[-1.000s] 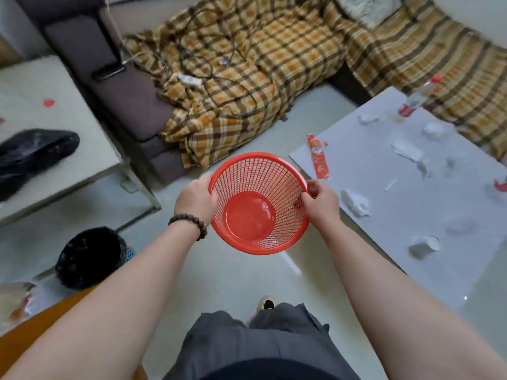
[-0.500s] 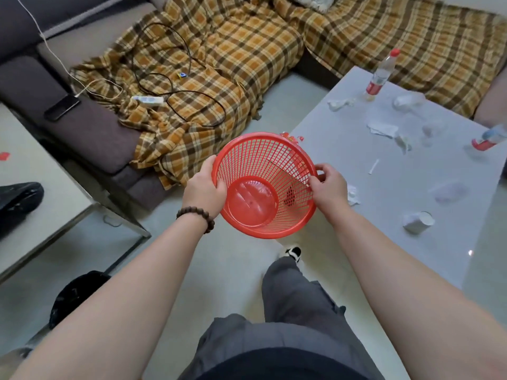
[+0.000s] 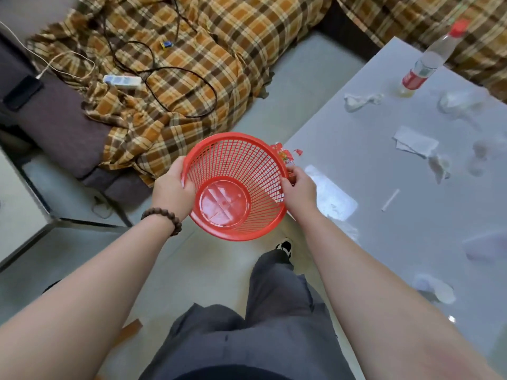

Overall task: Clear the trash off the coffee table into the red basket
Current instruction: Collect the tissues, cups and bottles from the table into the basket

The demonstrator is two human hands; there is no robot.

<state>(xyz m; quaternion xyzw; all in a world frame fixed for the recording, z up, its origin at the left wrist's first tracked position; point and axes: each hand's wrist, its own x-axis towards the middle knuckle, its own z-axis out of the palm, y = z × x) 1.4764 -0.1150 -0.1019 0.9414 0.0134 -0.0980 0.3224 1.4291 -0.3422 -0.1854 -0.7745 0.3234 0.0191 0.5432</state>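
Note:
I hold the red basket (image 3: 236, 187) in the air at the near left corner of the grey coffee table (image 3: 356, 149). My left hand (image 3: 171, 192) grips its left rim and my right hand (image 3: 297, 190) grips its right rim. The basket's inside looks empty. A red snack wrapper (image 3: 285, 154) lies on the table corner, partly behind the basket. Trash is scattered on the table: crumpled tissues (image 3: 359, 101), a flat paper piece (image 3: 415, 141), a small white stick (image 3: 390, 200), a tipped paper cup (image 3: 436, 289) and a bottle with a red cap (image 3: 428, 61).
A sofa with a plaid blanket (image 3: 192, 64), cables, a power strip (image 3: 122, 80) and a phone (image 3: 22, 91) runs along the back. A second low table (image 3: 16, 212) stands at the left. My leg and shoe (image 3: 285, 246) are on the pale floor below the basket.
I have stepped closer to the coffee table with the basket held in both hands. The basket now hangs at the table's corner, covering part of the red wrapper.

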